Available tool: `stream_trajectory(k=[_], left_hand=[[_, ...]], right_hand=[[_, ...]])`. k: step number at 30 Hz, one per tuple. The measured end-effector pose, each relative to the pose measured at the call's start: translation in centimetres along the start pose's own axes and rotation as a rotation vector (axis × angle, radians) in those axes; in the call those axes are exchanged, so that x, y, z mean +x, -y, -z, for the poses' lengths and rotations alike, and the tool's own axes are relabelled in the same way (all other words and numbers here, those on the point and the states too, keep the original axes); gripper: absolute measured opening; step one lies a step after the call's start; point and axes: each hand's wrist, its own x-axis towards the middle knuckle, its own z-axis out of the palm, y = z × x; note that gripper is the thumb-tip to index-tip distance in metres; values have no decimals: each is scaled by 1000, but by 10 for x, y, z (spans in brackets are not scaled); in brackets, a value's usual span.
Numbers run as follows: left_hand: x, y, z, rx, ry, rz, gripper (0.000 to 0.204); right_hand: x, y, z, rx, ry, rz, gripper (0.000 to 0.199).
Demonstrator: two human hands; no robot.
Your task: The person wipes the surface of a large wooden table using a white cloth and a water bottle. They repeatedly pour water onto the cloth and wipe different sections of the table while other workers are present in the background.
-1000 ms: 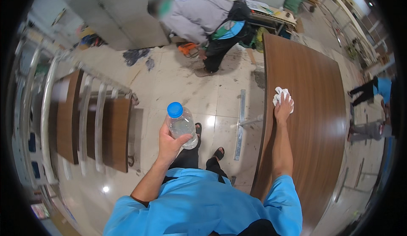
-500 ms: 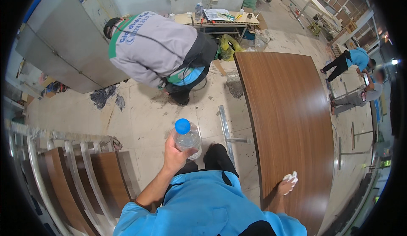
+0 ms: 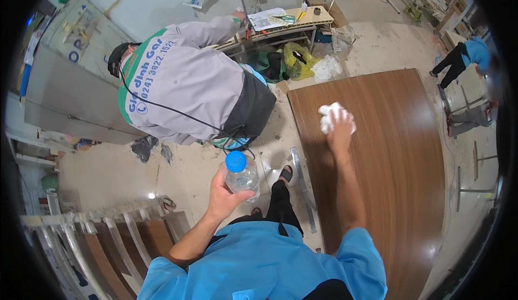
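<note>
Fingers of the left hand (image 3: 222,191) curl round a clear bottle (image 3: 242,177) from its left side, thumb across the front, holding it upright above the floor (image 3: 178,165) in front of the chest. Blue cap (image 3: 236,161) is on; the bottle looks see-through, and whether any liquid sits inside cannot be told. Over on the other side, the right hand (image 3: 341,131) is stretched out, palm down, on a white rag (image 3: 330,115); its fingers lie on the bunched cloth, pressing it flat against the brown panel (image 3: 399,159). Rag sits near the panel's far left corner, just in from the edge. Panel itself is wide, wood-grained and glossy, running from the far end down past the right elbow.

Just beyond the bottle a person in a grey jacket (image 3: 183,81) bends forward, back toward the camera, a black cable trailing across the jacket. Past them, a low bench (image 3: 291,22) carries papers and small items, and under it sits a yellow bag (image 3: 298,60) beside a white one, contents hidden. At lower left, a rack (image 3: 108,235) holds more brown boards standing on edge. At far right, another person in blue (image 3: 469,54) is bent over.
</note>
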Motion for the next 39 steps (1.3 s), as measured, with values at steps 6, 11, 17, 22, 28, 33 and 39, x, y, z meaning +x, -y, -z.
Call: stream_trajectory(k=[6,11,17,22,28,33,39], left_hand=[[-16,-7,10,-27,-162,-127,85],[-44,16,23,-14,-179,-255,97],[-66,40,-5,42,-146,-249,99],[-84,53,-14,99,-124,-238,100],[-57,46,-2,119,-168,-204,101],[9,28,-13,124,-245,-121,96],[123,3,-3,42,-174,-178,87]], right_hand=[[-130,-182,62,-320,-308,-522,49],[-321,-200,38,-227,-282,-947,50],[-226,44,-53,114,-109,31,68],[-95,1,-19,121,-216,-1,58],[-111,-242,-6,-294,-407,-521,48],[-117,-60,-59,187,-242,-18,50],[22,95,-62,379,-211,279,54]])
